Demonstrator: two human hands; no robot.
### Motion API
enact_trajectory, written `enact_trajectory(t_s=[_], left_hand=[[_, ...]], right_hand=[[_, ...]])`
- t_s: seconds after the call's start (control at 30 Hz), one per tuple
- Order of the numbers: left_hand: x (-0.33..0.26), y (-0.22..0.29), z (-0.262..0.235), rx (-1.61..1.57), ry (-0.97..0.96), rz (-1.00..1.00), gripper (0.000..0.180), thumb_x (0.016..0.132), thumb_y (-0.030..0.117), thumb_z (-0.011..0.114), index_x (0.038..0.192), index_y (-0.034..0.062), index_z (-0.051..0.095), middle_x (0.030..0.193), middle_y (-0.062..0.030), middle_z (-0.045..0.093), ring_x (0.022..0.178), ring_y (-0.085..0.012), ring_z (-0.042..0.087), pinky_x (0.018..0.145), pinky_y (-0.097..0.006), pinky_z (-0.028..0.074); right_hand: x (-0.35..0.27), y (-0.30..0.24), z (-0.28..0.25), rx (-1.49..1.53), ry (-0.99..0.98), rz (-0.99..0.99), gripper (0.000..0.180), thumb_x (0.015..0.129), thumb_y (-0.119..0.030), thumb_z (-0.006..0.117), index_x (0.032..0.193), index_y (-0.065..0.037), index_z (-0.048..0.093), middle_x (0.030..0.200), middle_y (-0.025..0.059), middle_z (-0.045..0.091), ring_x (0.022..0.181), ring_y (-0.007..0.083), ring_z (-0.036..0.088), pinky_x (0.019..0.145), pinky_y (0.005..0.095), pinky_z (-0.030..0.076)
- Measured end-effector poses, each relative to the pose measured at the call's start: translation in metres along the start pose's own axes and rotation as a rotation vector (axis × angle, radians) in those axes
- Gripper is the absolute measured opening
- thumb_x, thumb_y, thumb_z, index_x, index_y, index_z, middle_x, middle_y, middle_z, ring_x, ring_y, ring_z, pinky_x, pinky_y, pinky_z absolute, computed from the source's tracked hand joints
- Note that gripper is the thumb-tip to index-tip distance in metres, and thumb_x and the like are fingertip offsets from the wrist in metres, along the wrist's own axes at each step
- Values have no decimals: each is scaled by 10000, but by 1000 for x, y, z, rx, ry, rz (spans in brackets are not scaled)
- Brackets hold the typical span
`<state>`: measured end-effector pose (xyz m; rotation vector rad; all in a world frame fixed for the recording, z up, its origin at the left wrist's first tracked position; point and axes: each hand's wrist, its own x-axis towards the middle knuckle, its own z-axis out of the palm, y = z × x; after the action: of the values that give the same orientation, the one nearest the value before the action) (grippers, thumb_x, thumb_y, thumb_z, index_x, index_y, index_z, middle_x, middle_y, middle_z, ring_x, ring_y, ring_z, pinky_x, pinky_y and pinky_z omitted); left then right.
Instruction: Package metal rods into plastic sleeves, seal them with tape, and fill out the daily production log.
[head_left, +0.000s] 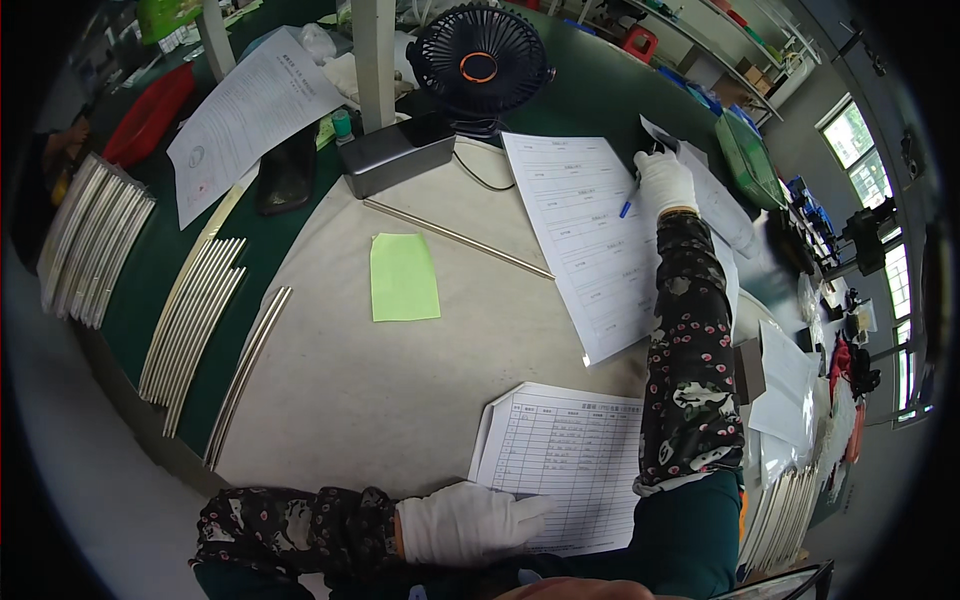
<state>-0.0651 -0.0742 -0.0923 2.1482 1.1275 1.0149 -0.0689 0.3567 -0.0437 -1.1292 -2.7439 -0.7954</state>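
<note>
My right hand [664, 180], in a white glove, reaches far forward and holds a blue pen [627, 205] against a printed paper sheet [580, 230] lying on the grey mat [400, 390]. My left hand [465, 520], also gloved, lies flat with fingers apart on the edge of a printed table form [565, 460] near me. Both forearms wear dark flowered sleeves.
A light green sticky sheet [404, 276] and a thin metal rod [455, 237] lie on the mat. Bundles of metal strips [190, 320] lie at the left, another stack [90, 240] farther left. A black fan [480, 60], a dark box [397, 152] and a phone [287, 170] stand at the back.
</note>
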Motion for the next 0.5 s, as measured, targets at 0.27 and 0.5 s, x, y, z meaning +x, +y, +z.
enact_trajectory(t_s=[0.27,0.5], left_hand=[[-2,1,-1,59,-166,-81,215,799,172,573,890,-16,521,1128,-142,538,676,-215,632,549,-287,536],[-2,-1,0,47,-113,-52,207,812,177,552,895,-12,534,1121,-139,554,673,-204,634,535,-282,535]], right_hand=[[-2,0,-5,-142,120,-66,113,809,-105,524,883,-105,608,884,89,629,858,228,605,679,336,520],[-10,23,-1,-175,243,-89,78,771,-94,540,819,-104,600,776,99,615,778,252,619,608,357,515]])
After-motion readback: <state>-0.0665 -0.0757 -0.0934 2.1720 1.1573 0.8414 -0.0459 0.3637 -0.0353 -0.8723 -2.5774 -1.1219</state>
